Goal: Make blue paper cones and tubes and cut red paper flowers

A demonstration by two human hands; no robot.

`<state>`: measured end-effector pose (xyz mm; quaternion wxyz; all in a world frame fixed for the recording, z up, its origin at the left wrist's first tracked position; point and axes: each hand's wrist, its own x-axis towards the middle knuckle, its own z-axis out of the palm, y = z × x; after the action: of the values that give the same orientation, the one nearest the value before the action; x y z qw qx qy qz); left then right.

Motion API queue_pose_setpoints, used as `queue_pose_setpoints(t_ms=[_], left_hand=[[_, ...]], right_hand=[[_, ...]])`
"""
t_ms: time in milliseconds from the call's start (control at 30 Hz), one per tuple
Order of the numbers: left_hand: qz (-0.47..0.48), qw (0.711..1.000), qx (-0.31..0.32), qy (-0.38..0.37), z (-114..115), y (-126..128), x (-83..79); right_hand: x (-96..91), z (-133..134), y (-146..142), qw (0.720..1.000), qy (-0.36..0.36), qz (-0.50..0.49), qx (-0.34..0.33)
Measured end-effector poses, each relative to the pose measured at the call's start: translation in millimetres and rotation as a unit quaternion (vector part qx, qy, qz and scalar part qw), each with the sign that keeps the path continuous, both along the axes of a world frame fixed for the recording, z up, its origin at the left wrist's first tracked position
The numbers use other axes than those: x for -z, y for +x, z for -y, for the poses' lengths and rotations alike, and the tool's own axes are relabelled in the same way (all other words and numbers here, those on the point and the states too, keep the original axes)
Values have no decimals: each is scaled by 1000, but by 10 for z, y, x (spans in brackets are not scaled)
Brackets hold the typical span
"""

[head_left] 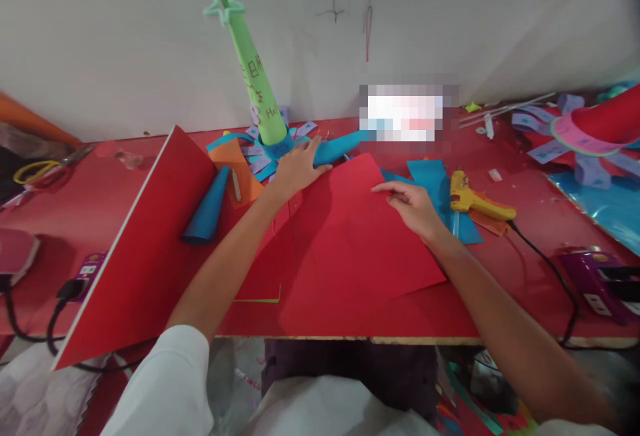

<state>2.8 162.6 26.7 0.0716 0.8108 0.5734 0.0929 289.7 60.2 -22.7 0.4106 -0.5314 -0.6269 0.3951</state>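
Observation:
My left hand [299, 168] reaches over the table with its fingers round the near end of a blue paper cone [340, 148], which lies on its side. Under my arms is a large red sheet [340, 243]. My right hand [413, 208] is at that sheet's right edge, its index finger stretched out over the red surface and the other fingers loosely bent. Just behind my left hand stands a tall green cone [255, 83] with writing and a pale green star on top. Another blue cone [207, 209] lies left of my left forearm.
A yellow glue gun [477, 201] lies on blue paper [434, 186] at the right, its cable trailing to a purple power strip [595, 283]. A folded red board [135, 256] rises at the left. Scissors [43, 173] lie far left. A decorated pink ring [585, 133] stands far right.

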Motion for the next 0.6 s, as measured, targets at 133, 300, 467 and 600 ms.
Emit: queue_pose_setpoints(t_ms=[133,300,467,600], left_hand=[[17,1000,7,-10,-38,88,60],[45,998,-21,26,-103,96,73],[110,989,-34,95,-108,57,-33],[140,977,-59,153,-131,-73,-160]], right_hand=[[12,-5,14,1000,5,-6,-3],[11,-2,18,1000,5,3,-1],[-3,6,10,1000,3,2,-4],[7,4,13,1000,10,9,-5]])
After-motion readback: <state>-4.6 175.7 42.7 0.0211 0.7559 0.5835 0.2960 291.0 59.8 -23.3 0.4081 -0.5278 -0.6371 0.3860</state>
